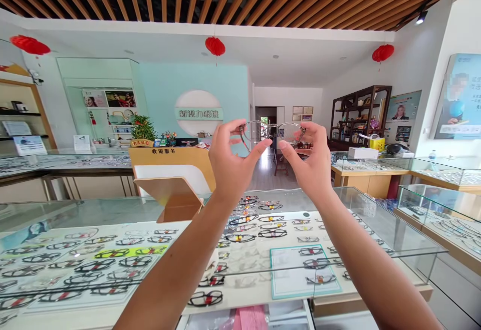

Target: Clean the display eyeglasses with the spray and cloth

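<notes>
- The left hand (233,165) is closed in a pinch on one end of a pair of glasses (291,132), thumb below the rim and fingers curled over the top.
- The right hand (311,165) is pinched on the other end in the same way, so the glasses hang level between the two hands, lenses facing the person.
- The glasses are held high above the far edge of the glass table (112,210), well clear of its top.
- Inside the table, under the glass, lie rows of spectacle frames (112,262), most of them dark-rimmed, and a teal-edged card (296,280) towards its right end.
- Both forearms stretch across the table and hide part of those rows.
- On the table's far edge, left of the hands, stands a tilted wooden stand (175,197).
- Behind the table is a wooden cashier desk (165,157) with a potted plant (143,128) on it.
- Further behind the table, to the right, a dark wooden shelf (358,112) stands against the wall.
- High above the table a red lantern (215,46) hangs from the ceiling.
</notes>
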`<action>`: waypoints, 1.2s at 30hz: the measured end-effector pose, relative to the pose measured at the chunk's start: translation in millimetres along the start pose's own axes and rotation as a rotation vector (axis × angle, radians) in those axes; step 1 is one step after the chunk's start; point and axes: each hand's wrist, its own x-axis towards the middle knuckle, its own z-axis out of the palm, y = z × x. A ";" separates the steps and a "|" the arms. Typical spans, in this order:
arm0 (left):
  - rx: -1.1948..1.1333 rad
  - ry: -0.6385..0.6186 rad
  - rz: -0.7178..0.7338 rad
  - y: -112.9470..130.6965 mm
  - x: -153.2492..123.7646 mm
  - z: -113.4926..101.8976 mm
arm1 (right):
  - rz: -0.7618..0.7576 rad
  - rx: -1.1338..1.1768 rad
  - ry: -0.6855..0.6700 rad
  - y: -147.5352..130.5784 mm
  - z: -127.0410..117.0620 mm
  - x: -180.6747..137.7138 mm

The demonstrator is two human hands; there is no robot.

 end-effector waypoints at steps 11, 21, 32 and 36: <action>-0.067 -0.090 -0.158 -18.6 -15.2 -1.9 | 0.194 -0.071 -0.051 3.1 2.9 -3.9; -0.013 -0.109 -0.167 -27.9 -24.9 -2.7 | 0.270 -0.062 -0.092 23.5 9.2 -9.7; 0.013 -0.111 -0.133 -29.8 -38.1 -6.0 | 0.306 -0.029 -0.073 39.2 14.5 -28.7; -0.034 -0.123 -0.153 -32.6 -40.3 -7.3 | 0.244 -0.093 -0.029 32.7 15.4 -33.9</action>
